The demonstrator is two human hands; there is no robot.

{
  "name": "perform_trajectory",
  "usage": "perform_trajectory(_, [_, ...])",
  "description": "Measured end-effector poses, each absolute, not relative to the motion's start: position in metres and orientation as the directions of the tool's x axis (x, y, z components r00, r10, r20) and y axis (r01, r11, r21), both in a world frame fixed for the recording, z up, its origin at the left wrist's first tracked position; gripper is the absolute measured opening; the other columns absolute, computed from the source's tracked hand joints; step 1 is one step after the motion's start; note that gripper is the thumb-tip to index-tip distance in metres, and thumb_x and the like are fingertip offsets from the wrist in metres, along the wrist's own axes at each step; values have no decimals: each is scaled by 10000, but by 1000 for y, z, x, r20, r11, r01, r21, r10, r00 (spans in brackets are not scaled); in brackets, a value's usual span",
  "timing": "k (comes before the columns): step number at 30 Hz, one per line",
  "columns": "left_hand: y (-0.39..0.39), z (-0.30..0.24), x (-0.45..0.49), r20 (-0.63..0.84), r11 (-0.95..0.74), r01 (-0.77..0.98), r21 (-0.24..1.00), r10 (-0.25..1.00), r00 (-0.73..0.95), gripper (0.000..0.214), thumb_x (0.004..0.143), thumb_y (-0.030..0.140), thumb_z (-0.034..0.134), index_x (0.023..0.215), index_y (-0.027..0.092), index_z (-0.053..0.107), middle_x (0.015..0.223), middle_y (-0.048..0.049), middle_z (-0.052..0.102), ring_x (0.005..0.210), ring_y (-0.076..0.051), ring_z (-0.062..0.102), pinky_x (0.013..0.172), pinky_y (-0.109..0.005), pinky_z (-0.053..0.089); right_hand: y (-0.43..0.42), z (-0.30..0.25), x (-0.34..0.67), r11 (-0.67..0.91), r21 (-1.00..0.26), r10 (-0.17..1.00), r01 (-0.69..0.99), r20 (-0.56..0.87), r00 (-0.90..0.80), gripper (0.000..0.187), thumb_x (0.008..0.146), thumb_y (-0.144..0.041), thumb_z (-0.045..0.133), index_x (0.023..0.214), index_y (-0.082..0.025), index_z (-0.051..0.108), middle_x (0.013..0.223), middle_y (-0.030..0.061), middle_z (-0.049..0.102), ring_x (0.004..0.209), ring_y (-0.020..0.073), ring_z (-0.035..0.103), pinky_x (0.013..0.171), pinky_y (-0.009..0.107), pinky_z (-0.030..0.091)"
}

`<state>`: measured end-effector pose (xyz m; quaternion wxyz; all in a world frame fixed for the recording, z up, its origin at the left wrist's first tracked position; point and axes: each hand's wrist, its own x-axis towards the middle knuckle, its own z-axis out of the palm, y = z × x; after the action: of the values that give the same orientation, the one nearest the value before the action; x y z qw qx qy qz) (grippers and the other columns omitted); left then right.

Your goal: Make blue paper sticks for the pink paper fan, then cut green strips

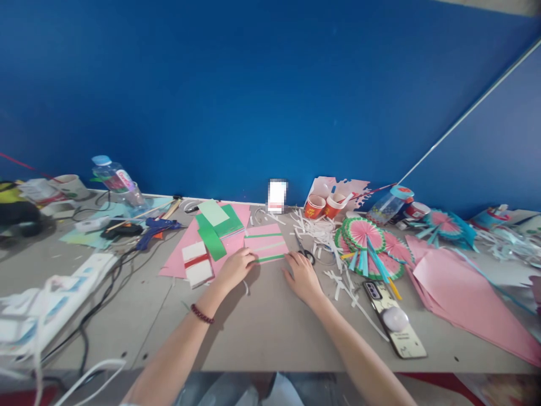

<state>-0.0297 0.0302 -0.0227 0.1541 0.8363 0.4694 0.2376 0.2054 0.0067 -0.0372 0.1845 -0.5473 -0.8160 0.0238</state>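
A pink sheet of paper point(264, 238) with green strips across it lies on the table in front of me. My left hand point(235, 268) is closed at its lower left corner, fingers bent and pressed together on the edge. At the lower right corner, my right hand point(302, 276) rests with its fingers stretched and thumb apart, fingertips touching the sheet. Scissors point(307, 255) lie just beyond the right hand. Left of the sheet are a green paper piece point(212, 243), a pale green piece point(213, 212) and a white bundle with a red band point(196, 263) on larger pink paper point(180, 262).
Watermelon-patterned paper fans point(364, 237), paper cups point(315, 206), white paper scraps point(323, 232) and a phone point(403, 335) lie to the right. A blue glue gun point(157, 228), a bottle point(114, 176), cables and a power strip point(63, 299) stand left. A blue wall point(270, 101) rises behind.
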Motion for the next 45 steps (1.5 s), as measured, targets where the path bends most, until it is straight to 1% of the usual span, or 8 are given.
perform_trajectory(7, [32,-26,-31,278,-553,721,418,834,477,158,872,160,496,882,180,652,961,-51,647,923,-173,604,823,-294,482,9,-38,206,417,-259,891,871,304,-336,347,862,-169,460,1201,-155,530,1157,119,570,1100,246,486,948,397,395])
perform_trajectory(11, [32,-25,-29,337,-571,728,380,818,466,136,857,143,500,871,184,629,918,-50,643,885,-179,601,780,-302,485,9,-37,206,407,-278,893,870,320,-316,326,857,-140,462,1171,-153,547,1124,113,586,1062,240,504,930,392,403])
perform_trajectory(15, [30,-20,-26,419,-580,704,410,805,419,110,806,113,526,816,191,603,904,-46,631,870,-179,582,770,-309,480,11,-34,208,396,-311,892,864,355,-281,289,862,-139,455,1125,-165,573,1075,99,610,1012,243,525,902,392,415])
perform_trajectory(19, [30,-21,-27,391,-609,653,450,792,469,106,752,96,544,759,197,577,958,-49,615,924,-194,567,826,-344,469,12,-35,210,396,-326,886,858,382,-264,263,860,-145,461,1085,-174,596,1044,96,620,988,242,534,893,392,420])
perform_trajectory(27, [33,-27,-30,366,-603,653,459,798,479,160,777,63,459,832,190,538,1005,-70,560,975,-197,530,852,-352,471,12,-37,209,405,-317,877,858,401,-266,303,839,-127,470,1116,-172,584,1096,98,595,1026,235,513,913,391,413])
perform_trajectory(34, [31,-25,-28,356,-599,652,464,800,482,163,778,65,447,832,197,527,976,-61,558,945,-194,528,828,-351,467,6,-31,206,421,-299,880,856,364,-305,311,841,-139,474,1127,-184,588,1100,105,588,1035,234,514,913,391,420])
perform_trajectory(38, [30,-23,-27,334,-586,653,479,810,482,142,771,67,456,792,196,510,957,-56,557,932,-189,525,826,-347,465,3,-30,202,471,-269,862,840,342,-374,307,847,-152,483,1135,-183,585,1146,107,577,1073,238,505,939,402,413])
perform_trajectory(45, [31,-22,-27,340,-589,649,481,808,481,154,766,53,465,787,198,513,956,-53,565,938,-187,528,828,-338,458,1,-33,198,515,-232,846,825,291,-446,370,849,-186,510,1218,-174,534,1215,122,549,1146,246,475,968,419,401])
